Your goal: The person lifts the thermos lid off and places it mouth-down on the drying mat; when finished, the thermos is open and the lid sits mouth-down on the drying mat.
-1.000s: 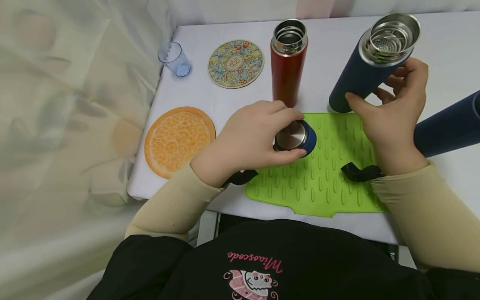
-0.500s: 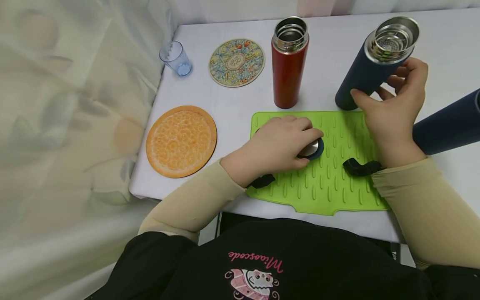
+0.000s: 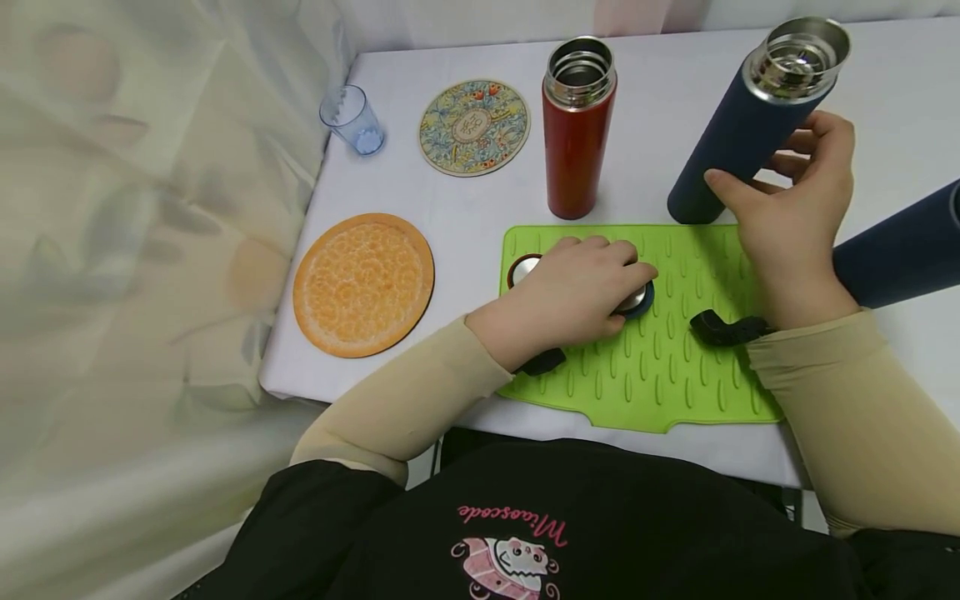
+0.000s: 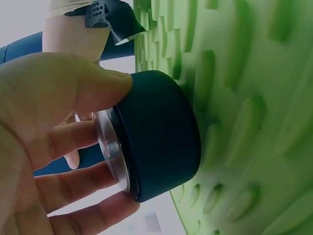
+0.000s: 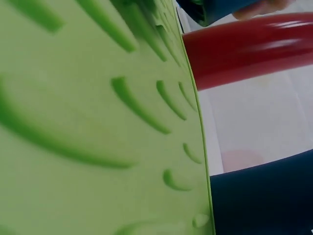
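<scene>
My left hand point(image 3: 581, 287) grips a dark blue flask lid point(image 3: 639, 302) by its sides, low over the green mat. In the left wrist view the thumb lies against the blue wall of the lid point(image 4: 161, 132) and the fingers are at its steel end; whether it touches the mat I cannot tell. My right hand point(image 3: 798, 208) holds a dark blue flask point(image 3: 738, 150) near the mat's back edge. The flask has no lid on and its steel mouth shows. Partly covered by my left hand, a red-rimmed steel-topped lid point(image 3: 522, 268) lies on the mat.
An uncapped red flask point(image 3: 576, 158) stands behind the green mat point(image 3: 645, 383). Another dark blue flask point(image 3: 900, 246) is beyond my right wrist. To the left are an orange round coaster point(image 3: 363, 283), a patterned round coaster point(image 3: 474, 127) and a blue glass point(image 3: 354, 123).
My left hand has moved right and down toward the mat with the blue lid, uncovering part of the red-rimmed lid. The flask in my right hand has shifted slightly right.
</scene>
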Demonstrator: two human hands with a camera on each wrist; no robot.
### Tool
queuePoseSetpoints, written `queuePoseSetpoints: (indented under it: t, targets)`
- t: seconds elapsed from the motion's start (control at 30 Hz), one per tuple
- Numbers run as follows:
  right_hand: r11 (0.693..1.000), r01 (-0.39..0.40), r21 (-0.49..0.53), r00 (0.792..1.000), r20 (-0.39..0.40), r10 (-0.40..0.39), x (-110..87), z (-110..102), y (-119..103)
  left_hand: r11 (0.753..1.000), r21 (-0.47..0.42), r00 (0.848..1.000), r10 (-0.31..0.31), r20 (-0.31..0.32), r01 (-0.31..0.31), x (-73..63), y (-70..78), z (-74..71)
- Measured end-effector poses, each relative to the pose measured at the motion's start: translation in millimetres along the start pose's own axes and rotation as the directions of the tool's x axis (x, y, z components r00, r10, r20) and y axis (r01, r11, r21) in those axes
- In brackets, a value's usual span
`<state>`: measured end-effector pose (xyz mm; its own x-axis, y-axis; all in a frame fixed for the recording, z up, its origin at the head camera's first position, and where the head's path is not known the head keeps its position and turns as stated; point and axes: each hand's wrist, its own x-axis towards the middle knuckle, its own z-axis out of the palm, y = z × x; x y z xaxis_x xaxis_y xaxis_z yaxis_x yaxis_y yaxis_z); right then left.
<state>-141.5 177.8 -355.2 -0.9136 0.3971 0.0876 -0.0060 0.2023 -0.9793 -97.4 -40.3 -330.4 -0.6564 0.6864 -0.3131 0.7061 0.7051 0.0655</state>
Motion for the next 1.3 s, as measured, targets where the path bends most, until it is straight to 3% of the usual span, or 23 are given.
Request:
queuePoseSetpoints:
  t: [0.2,0.43,0.6,0.83,0.97,1.1,1.3]
  targets:
    - [1.0,-0.017,0.015,1.0,0.01,0.017,1.1,0.4,1.7,1.0,0.005,1.0,-0.002,-0.01,0.003,4.8,0.3,1.2]
    - [0.998,-0.039,-0.057,0.999,0.019,0.04,-4.2,2.3,1.4,1.0,0.014,1.0,-0.005,-0.023,0.006,8.6,0.9,4.2]
    - [0.993,-0.063,-0.099,0.997,0.039,0.067,-12.5,0.9,-2.0,1.0,0.009,1.0,-0.008,-0.03,0.008,11.2,0.9,7.2]
    - [0.995,-0.094,-0.045,0.993,0.073,0.097,-32.9,-9.2,-11.9,1.0,-0.001,1.0,-0.001,0.006,0.001,11.4,1.0,7.0]
    - [0.998,-0.046,-0.036,0.997,0.055,0.047,-51.6,-18.8,-16.6,1.0,-0.013,1.0,0.014,0.016,-0.014,8.9,1.2,4.7]
    - [0.998,0.048,-0.028,0.999,0.014,-0.047,-70.3,-27.8,-15.9,0.999,-0.022,0.999,0.027,-0.023,-0.027,5.0,1.0,1.2]
    - [0.979,0.204,-0.016,0.976,-0.068,-0.205,-95.3,-46.2,-3.2,0.999,-0.027,0.994,0.036,-0.107,-0.039,-4.1,0.7,-8.2]
